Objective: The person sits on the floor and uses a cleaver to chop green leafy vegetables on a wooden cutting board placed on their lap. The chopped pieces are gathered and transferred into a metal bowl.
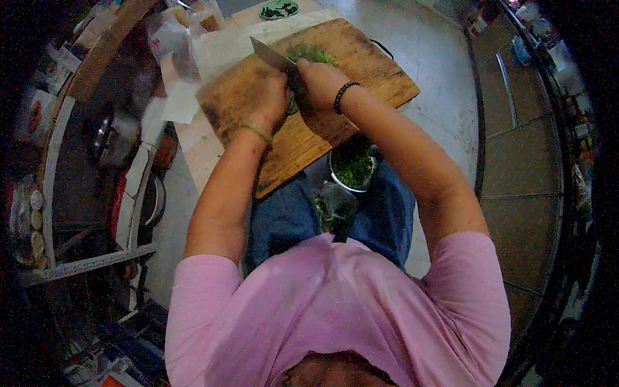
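My right hand (323, 86), with a dark beaded bracelet at the wrist, grips a kitchen knife (272, 54). Its dark blade points up and left over a thick wooden cutting board (387, 80). Close beside the blade, my left hand (266, 96) is curled low on the board. A little green (292, 105) shows between the hand and the knife; my left fingertips are hidden, so what they hold is unclear. Beyond my right hand lies a pile of chopped greens (312, 53). The board is tilted in view and reaches over my knees.
Below the board's near edge, a round metal-rimmed bowl (355, 167) holds chopped greens between my legs. A green dish (279, 9) with dark pieces sits at the far side. Plastic bags (176, 43) and shelving with a metal pot (116, 138) stand left; brown cabinets (520, 159) line the right.
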The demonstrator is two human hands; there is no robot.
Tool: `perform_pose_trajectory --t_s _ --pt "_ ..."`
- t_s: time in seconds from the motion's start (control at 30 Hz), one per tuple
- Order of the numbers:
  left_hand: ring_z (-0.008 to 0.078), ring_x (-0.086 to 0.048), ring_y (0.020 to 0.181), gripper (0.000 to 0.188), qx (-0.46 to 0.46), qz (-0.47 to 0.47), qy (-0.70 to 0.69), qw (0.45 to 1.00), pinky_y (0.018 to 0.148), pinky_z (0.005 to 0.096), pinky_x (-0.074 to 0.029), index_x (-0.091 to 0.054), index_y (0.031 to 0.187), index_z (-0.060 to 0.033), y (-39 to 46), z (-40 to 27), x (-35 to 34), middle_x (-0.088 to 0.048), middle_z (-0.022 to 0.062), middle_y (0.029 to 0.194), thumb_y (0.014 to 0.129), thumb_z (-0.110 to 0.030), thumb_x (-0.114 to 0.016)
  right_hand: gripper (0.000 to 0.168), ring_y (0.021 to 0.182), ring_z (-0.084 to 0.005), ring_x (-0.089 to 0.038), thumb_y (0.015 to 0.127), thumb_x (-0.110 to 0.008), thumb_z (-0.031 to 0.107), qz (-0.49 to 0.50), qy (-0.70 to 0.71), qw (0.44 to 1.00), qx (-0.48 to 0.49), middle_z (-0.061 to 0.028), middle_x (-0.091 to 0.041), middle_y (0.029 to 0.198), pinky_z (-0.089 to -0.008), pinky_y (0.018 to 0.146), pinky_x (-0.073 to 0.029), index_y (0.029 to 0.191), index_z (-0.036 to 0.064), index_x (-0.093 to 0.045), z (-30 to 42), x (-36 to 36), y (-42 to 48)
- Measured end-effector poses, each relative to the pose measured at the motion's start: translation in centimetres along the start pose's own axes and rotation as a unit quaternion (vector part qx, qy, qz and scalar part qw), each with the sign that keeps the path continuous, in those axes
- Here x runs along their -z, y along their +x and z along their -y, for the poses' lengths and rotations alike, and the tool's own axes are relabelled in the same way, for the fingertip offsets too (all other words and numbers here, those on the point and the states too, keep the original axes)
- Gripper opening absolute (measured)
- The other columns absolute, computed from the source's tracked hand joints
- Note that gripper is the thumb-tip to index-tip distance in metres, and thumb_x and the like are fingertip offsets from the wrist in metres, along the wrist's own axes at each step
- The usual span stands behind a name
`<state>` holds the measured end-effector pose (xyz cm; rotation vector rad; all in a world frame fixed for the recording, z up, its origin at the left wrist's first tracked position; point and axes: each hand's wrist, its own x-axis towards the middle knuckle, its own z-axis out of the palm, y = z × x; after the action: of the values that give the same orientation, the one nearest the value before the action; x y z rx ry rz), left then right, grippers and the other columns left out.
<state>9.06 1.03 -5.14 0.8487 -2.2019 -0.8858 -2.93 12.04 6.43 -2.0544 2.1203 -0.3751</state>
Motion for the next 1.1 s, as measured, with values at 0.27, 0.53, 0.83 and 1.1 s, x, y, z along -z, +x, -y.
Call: perform_pose_trajectory --t_s 0.27,0.53,0.83,1.1 --pt "0.0405 -0.057 0.081 0.015 -0.091 -0.05 0.019 0.994 0.069 0.0462 -0.047 -0.061 0.08 0.0015 0.1 -0.9 0.0 -0.058 0.0226 0.086 0.067 0.005 -0.054 0.031 0.094 -0.0396 -0.058 0.075 -0.061 0.014 0.014 0.024 1.0 -0.009 -0.0222 -0.062 0.094 -0.0456 0.079 -0.047 0.1 0.0 -0.05 -0.2 -0.4 2.7" --pt "0.04 -0.057 0.08 0.014 -0.157 -0.104 0.135 0.973 0.068 0.0463 -0.047 -0.062 0.081 0.0005 -0.6 -1.6 0.7 -0.058 0.0218 0.084 0.068 0.004 -0.057 0.022 0.091 -0.0424 -0.057 0.079 -0.053 0.009 -0.083 0.07 0.994 0.003 -0.0229 -0.06 0.094 -0.0502 0.073 -0.047 0.099 0.004 -0.043 -3.8 -2.4 0.5" --pt "0.0396 -0.057 0.08 0.017 -0.129 -0.078 0.155 0.976 0.069 0.0469 -0.046 -0.06 0.089 -0.0001 -0.9 -1.9 1.2 -0.058 0.0224 0.084 0.072 0.0 -0.058 0.026 0.091 -0.044 -0.054 0.074 -0.057 0.005 -0.017 0.013 1.0 -0.005 -0.0257 -0.058 0.092 -0.0491 0.074 -0.045 0.097 0.001 -0.046 -0.6 0.4 -1.5" --pt "0.0391 -0.058 0.081 0.014 -0.082 -0.068 -0.042 0.993 0.069 0.0461 -0.046 -0.06 0.086 0.0021 -0.4 1.5 -0.3 -0.059 0.0223 0.083 0.078 -0.003 -0.05 0.027 0.094 -0.041 -0.056 0.072 -0.059 0.005 0.041 -0.002 0.999 0.003 -0.0238 -0.06 0.094 -0.0471 0.076 -0.046 0.097 0.0 -0.047 1.4 1.3 -0.8"
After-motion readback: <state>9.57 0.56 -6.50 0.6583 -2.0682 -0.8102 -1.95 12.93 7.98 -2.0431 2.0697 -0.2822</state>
